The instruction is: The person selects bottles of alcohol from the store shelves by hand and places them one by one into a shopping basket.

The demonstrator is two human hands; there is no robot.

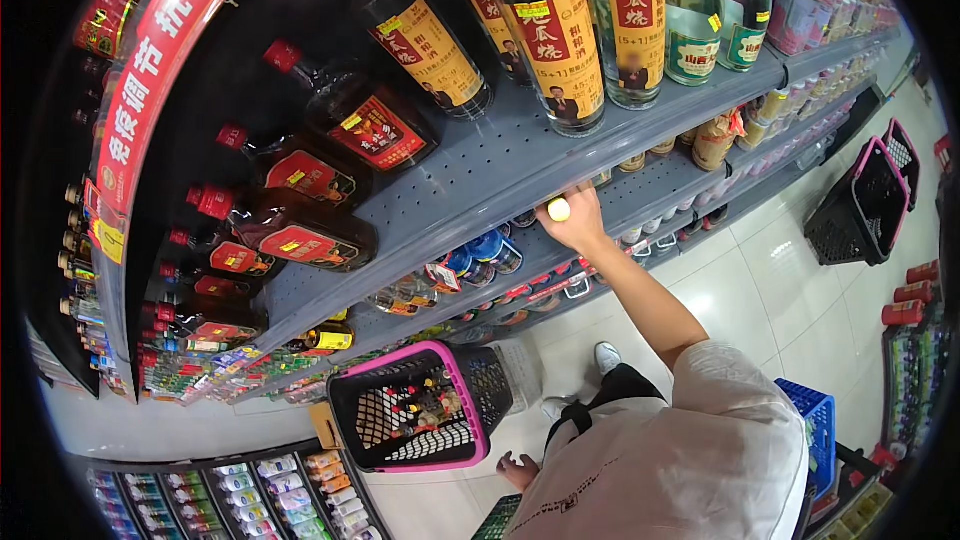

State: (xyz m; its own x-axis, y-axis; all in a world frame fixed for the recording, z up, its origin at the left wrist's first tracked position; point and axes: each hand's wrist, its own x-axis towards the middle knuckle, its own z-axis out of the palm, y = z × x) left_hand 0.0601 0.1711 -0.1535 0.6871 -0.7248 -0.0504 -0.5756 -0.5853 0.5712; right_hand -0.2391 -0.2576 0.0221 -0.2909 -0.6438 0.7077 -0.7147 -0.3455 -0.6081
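Note:
My right hand [576, 223] reaches to the shelving, just below the front edge of the upper grey metal shelf [457, 157]. Its fingers are closed around a bottle, of which only the yellow cap [559, 209] shows clearly; the rest is hidden by the hand and shelf. My left hand [520, 471] hangs low by my body, fingers loosely apart and holding nothing. Near it stands a black shopping basket with a pink rim [463, 397], with several bottles [424, 405] inside. Above my right hand, clear glass liquor bottles [559, 52] with yellow and red labels stand on the upper shelf.
Dark, red-capped bottles [319, 229] line the upper shelf on the left. Blue-wrapped bottles [480, 259] sit on a lower shelf. More black baskets [851, 202] stand on the tiled floor [739, 300] at right. A blue basket [821, 427] is beside my body. Toiletry bottles [289, 491] fill a rack at lower left.

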